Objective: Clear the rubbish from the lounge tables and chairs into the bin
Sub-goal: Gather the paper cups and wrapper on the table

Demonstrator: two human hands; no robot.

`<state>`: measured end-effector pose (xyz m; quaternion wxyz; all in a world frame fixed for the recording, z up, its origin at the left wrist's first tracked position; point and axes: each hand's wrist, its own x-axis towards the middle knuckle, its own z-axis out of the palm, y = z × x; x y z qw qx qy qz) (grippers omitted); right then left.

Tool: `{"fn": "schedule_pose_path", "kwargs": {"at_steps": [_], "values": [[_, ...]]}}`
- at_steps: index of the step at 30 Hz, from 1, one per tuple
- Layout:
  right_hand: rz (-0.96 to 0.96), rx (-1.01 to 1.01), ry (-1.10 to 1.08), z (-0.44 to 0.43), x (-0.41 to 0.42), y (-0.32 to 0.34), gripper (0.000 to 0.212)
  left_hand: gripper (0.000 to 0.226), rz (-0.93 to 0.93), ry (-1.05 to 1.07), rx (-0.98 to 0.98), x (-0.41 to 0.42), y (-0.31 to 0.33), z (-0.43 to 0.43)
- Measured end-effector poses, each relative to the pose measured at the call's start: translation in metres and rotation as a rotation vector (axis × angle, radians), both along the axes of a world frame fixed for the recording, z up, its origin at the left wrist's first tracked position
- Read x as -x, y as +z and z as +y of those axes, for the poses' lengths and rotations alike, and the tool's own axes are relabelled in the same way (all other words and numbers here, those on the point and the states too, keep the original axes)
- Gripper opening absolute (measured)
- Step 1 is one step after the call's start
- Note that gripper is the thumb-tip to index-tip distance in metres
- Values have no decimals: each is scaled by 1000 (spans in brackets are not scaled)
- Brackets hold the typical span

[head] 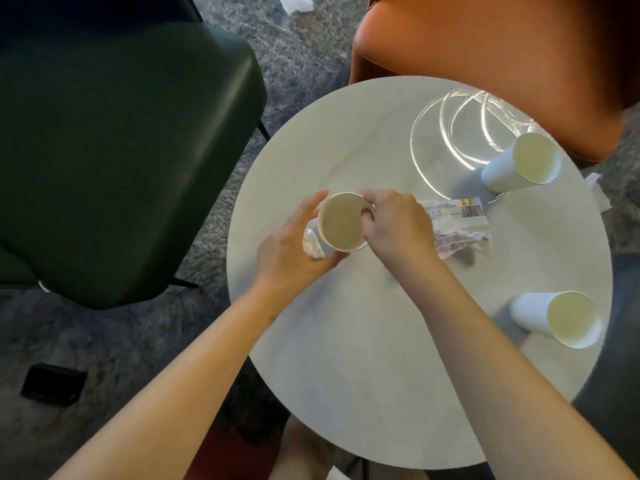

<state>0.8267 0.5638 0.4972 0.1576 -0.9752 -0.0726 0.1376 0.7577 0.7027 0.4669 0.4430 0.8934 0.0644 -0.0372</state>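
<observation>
A white paper cup point(341, 223) stands upright on the round white table point(381, 358), mouth towards me. My left hand point(294, 244) wraps around its left side, with a crumpled white tissue point(313, 244) against the palm. My right hand point(394, 223) has its fingers on the cup's right rim. Behind my right hand lie plastic wrappers point(457, 220), partly hidden. Two more white paper cups lie on their sides: one at the far right point(519, 164), one at the near right point(557, 318).
A dark green chair point(121, 150) stands left of the table and an orange chair point(485, 46) behind it. White paper scraps lie on the grey carpet at the top point(296, 2) and right point(596, 190). A black object point(53, 384) rests on the floor, lower left.
</observation>
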Motion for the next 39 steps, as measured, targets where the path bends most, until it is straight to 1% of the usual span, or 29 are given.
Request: {"fn": "schedule_pose_path", "kwargs": {"at_steps": [3, 4, 6, 8, 10, 11, 13, 15, 18, 22, 25, 27, 31, 33, 36, 39], "values": [[-7, 56, 8, -12, 5, -5, 10, 78, 28, -65, -1, -1, 2, -13], [-18, 52, 5, -17, 6, -5, 12, 78, 34, -78, -8, -2, 2, -17], [-70, 2, -27, -30, 8, -1, 26, 76, 41, -88, -15, -4, 2, -27], [-211, -48, -77, -50, 5, 4, 37, 75, 45, -104, -37, -7, 2, -36], [-356, 1, -144, -77, -3, 7, 43, 75, 48, -127, -65, -10, 3, -45], [-396, 50, -190, -93, -10, 7, 47, 74, 49, -131, -72, -12, 3, -50], [-397, 147, -273, -123, -25, 4, 56, 73, 55, -126, -64, -14, 3, -58], [-340, 209, -338, -148, -39, -2, 63, 72, 55, -125, -53, -17, 3, -64], [-244, 202, -365, -172, -58, -17, 64, 72, 62, -142, -66, -21, 3, -73], [-211, 81, -326, -176, -74, -27, 60, 72, 44, -150, -65, -24, 4, -79], [-248, -8, -327, -171, -74, -22, 53, 72, 36, -150, -81, -24, 3, -81], [-301, -90, -279, -162, -65, -11, 51, 74, 39, -141, -86, -23, 2, -81], [-419, -260, -108, -136, -29, 21, 50, 95, 75, -141, -24, -18, 5, -78], [-418, -292, -38, -122, -9, 33, 52, 99, 99, -125, -12, -15, 7, -76], [-401, -338, 34, -101, 13, 40, 53, 95, 136, -111, -35, -10, 9, -72], [-352, -327, 94, -83, 24, 31, 55, 93, 125, -119, -73, -3, 10, -64]]}}
